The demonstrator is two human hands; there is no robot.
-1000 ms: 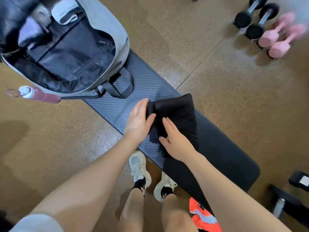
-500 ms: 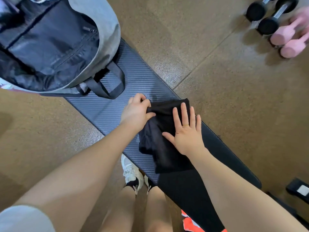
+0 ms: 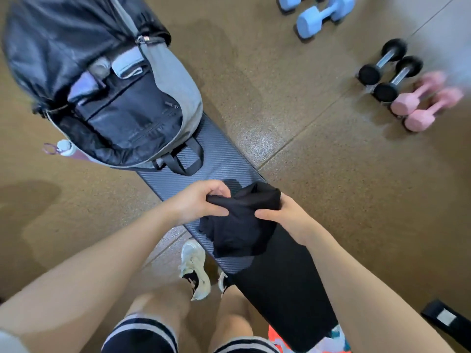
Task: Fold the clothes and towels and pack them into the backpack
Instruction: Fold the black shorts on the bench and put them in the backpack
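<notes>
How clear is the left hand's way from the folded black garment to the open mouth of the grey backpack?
Probably clear. The left hand grips the folded black garment together with the right hand, and only bare dark bench pad lies between it and the open grey backpack.

Black garment (image 3: 239, 220) was flat on the bench (image 3: 224, 161) half a second ago, right hand (image 3: 288, 220) spread flat on top with straight fingers; now that hand is curled round its right edge, thumb in front, cloth bunched between thumb and fingers. Left hand (image 3: 201, 202) went from gripping the top-left corner against the bench to pinching that corner between thumb and fingertips. The cloth is lifted, sagging below both hands instead of lying flat under the fingers.
</notes>
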